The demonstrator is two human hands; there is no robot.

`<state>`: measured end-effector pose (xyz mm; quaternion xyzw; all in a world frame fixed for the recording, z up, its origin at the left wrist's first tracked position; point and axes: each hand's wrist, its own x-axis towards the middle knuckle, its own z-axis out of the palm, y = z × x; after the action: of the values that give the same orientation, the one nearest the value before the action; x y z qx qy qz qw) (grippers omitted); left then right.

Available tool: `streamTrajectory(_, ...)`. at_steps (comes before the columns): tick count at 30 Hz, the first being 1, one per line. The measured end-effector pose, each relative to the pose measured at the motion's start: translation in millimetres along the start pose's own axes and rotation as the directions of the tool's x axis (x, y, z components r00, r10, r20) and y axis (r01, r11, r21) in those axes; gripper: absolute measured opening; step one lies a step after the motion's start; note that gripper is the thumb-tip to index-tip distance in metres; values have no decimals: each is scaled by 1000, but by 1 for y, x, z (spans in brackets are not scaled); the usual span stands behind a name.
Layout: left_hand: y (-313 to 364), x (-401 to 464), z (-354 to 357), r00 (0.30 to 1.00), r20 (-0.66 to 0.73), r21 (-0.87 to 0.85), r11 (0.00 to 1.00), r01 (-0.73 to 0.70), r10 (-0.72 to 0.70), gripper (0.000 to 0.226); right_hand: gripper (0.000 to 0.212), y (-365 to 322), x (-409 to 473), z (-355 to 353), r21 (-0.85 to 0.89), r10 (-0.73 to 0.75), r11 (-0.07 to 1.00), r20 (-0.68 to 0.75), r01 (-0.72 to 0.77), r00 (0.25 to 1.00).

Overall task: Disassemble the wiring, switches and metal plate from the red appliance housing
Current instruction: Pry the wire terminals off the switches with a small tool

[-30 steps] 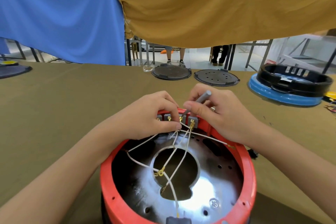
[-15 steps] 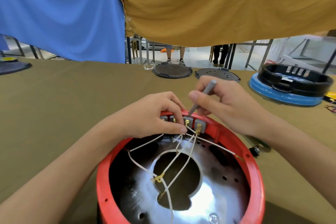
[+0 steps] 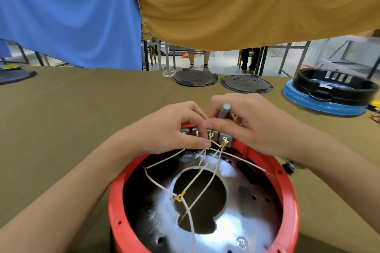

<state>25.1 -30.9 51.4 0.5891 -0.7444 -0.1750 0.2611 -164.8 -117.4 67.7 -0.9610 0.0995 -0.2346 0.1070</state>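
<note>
The red appliance housing [image 3: 287,197] stands open side up at the bottom centre. Inside it lies a shiny metal plate [image 3: 242,220] with a large round hole. White wires [image 3: 207,172] with brass terminals cross over the plate and run to a row of grey switches [image 3: 225,139] at the far rim. My left hand [image 3: 170,127] rests on the switches, its fingertips pinching at the wire ends. My right hand [image 3: 253,123] holds a thin grey tool [image 3: 224,110] upright, with its tip hidden among the fingers at the switches.
Two dark round plates [image 3: 194,78] [image 3: 245,84] lie at the far table edge. A black ring on a blue base [image 3: 329,96] stands at the right. A dark disc [image 3: 14,75] sits far left. Blue and ochre cloths hang behind; people's legs show beneath.
My right hand has drawn in closer to the left hand and tipped the grey tool more upright. The left hand stays on the switches. The view shifted slightly.
</note>
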Motion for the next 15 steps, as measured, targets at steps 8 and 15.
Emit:
streamTrajectory(8, -1, 0, 1, 1000, -4, 8, 1000, -1, 1, 4, 28, 10, 8, 1, 317, 220, 929, -53, -192, 974)
streamTrajectory(15, 0, -1, 0, 1000, 18, 19, 1000, 14, -15, 5, 28, 24, 6, 6, 604, 393, 717, 61, -348, 917)
